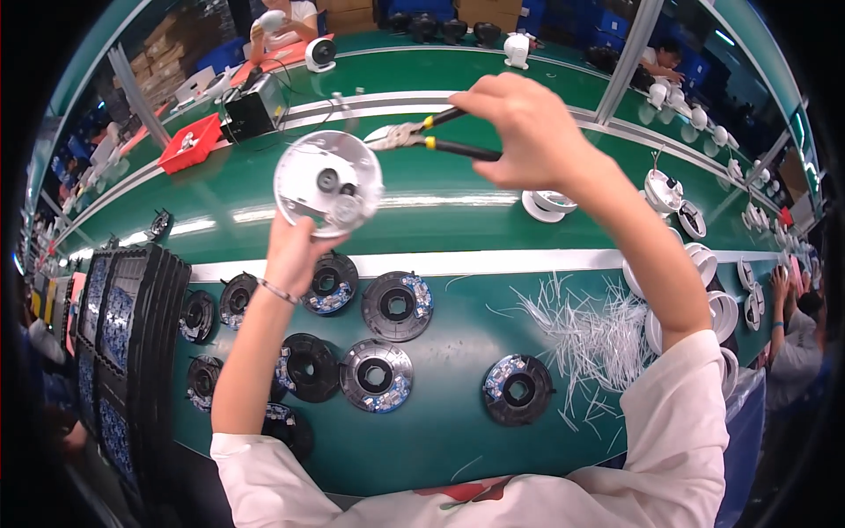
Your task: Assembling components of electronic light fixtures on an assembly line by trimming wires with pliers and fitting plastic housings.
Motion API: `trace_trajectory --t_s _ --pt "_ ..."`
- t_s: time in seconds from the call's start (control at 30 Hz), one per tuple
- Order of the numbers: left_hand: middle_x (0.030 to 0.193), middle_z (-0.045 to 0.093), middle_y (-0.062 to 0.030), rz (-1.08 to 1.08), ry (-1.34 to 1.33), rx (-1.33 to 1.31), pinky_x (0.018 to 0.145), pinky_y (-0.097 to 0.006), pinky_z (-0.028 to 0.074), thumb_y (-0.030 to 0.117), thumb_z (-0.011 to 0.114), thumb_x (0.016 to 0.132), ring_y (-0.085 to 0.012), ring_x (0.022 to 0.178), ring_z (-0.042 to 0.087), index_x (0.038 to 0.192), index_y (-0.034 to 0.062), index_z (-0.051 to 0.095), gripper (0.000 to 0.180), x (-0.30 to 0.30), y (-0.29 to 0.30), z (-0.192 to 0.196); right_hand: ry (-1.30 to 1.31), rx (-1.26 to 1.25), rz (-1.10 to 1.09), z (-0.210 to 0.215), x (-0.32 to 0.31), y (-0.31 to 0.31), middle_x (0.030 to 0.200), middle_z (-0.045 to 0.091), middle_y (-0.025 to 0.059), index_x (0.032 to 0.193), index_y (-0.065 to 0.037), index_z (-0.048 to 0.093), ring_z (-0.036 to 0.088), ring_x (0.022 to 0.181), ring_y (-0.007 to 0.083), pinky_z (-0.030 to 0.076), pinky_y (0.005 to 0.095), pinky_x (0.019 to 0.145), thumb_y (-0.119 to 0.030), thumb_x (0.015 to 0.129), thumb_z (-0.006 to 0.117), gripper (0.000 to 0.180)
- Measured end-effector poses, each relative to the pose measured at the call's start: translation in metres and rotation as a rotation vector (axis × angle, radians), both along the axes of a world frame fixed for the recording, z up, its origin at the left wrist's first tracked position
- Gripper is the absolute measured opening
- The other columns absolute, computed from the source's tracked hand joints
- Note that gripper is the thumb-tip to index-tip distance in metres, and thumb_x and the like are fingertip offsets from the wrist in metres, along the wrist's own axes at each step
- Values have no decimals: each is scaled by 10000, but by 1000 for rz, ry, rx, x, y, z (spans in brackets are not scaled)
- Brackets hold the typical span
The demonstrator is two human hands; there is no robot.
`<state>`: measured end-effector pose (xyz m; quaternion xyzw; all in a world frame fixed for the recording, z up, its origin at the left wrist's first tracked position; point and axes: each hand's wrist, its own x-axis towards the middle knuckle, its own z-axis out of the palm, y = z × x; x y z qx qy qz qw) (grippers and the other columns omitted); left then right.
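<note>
My left hand [296,252] holds up a white, bowl-shaped plastic housing [296,179] from below, its open side facing me. Round black and clear parts show inside the housing. In my right hand [528,128] is a pair of cutting pliers [396,137] with black and yellow handles, the handles spread apart. The tips of the pliers are at the housing's upper right rim; whether they touch it I cannot tell. Beneath my left forearm and beside it lie several black discs [374,308] with blue circuit boards. Another black disc [502,409] sits apart, nearer to me.
A pile of thin white strips [590,339] lies right of centre. Several white housings [722,317] crowd beyond my right elbow. Black trays [150,343] are stacked at left. A red bin [195,145] and a black box [255,107] stand far left. Co-workers sit beyond the bench.
</note>
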<state>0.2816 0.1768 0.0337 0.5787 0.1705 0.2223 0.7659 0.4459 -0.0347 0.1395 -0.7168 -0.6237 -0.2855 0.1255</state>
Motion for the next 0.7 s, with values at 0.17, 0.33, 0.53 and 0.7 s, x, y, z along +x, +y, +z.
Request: trace_trajectory --t_s 0.17,0.33,0.53,0.7 --pt "1191 359 -181 -88 -11 32 763 -424 521 -91 269 718 -323 1012 501 1232 48 175 541 -9 -49 11 -100 34 -26 -13 -9 -9 817 530 87 926 -25 552 499 733 236 410 327 647 -104 494 675 456" --pt "1203 332 -179 -164 -7 19 770 -424 519 -83 267 726 -319 1030 483 1226 59 169 529 -9 -71 18 -173 1 -102 -15 -13 -30 811 519 87 928 -16 541 489 762 234 393 334 665 -111 517 662 439" --pt "1195 337 -181 -214 20 40 766 -402 521 -77 275 731 -309 1008 501 1223 66 164 524 -6 -93 23 -264 -71 -218 -17 -20 -43 760 524 85 888 -14 545 506 723 232 405 328 636 -119 542 643 374" --pt "1195 329 -183 -238 8 44 774 -405 518 -78 277 730 -317 1013 496 1220 56 148 524 6 -104 24 -113 -202 -384 -16 -22 -68 702 532 85 853 -36 547 544 683 240 436 341 590 -118 538 643 340"
